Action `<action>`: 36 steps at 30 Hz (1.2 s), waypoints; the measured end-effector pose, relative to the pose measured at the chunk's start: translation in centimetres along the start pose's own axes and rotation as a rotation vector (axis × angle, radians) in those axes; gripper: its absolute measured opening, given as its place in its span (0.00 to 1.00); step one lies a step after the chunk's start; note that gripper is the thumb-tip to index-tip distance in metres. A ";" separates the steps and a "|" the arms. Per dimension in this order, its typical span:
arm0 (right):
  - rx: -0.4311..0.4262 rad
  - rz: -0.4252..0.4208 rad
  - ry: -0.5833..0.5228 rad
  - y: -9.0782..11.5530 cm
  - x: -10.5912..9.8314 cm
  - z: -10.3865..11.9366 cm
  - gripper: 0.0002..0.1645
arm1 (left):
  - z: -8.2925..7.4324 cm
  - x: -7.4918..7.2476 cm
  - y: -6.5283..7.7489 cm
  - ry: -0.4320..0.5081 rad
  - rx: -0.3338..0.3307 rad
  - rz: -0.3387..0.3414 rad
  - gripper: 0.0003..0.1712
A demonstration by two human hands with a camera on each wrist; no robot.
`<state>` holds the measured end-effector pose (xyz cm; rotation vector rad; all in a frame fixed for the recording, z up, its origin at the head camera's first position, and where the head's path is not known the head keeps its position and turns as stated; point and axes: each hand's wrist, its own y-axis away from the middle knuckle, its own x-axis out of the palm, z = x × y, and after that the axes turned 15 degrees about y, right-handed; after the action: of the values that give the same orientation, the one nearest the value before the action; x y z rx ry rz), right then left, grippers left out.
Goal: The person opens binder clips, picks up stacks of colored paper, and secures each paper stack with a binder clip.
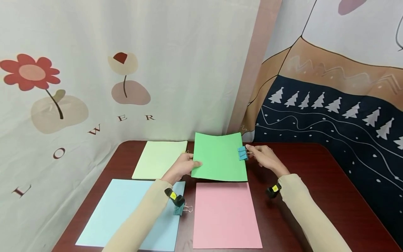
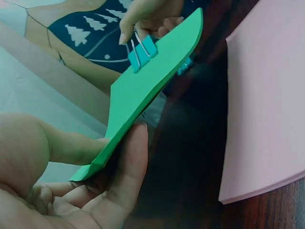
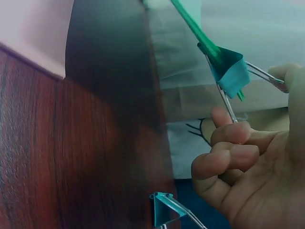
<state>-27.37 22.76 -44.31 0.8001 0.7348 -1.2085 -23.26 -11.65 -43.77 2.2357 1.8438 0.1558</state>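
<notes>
A stack of green paper (image 1: 218, 157) is raised off the table, tilted toward me. My left hand (image 1: 182, 165) pinches its left edge, thumb on the front face and fingers behind, as the left wrist view shows. On the right edge sits a blue binder clip (image 1: 242, 153), its jaws over the sheets. My right hand (image 1: 264, 158) holds that clip by its wire handles, thumb on one and fingertips at the other. In the right wrist view the handles stand spread apart, with the green paper (image 3: 193, 24) inside the clip.
Pink paper (image 1: 225, 215) lies in front of the green stack. Blue paper (image 1: 126, 210) with a teal binder clip (image 1: 178, 209) is front left, partly under my left sleeve. Pale green paper (image 1: 162, 159) lies behind it. Another binder clip (image 3: 164, 210) stands near the table edge.
</notes>
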 end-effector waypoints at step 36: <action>-0.021 -0.116 0.290 -4.0 3.5 -0.2 0.33 | 2.1 1.2 -3.2 -0.361 -0.041 -0.096 0.26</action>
<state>-30.57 20.52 -47.89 0.9371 1.0413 -1.1988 -25.61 -10.20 -46.72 1.9845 1.7272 -0.2114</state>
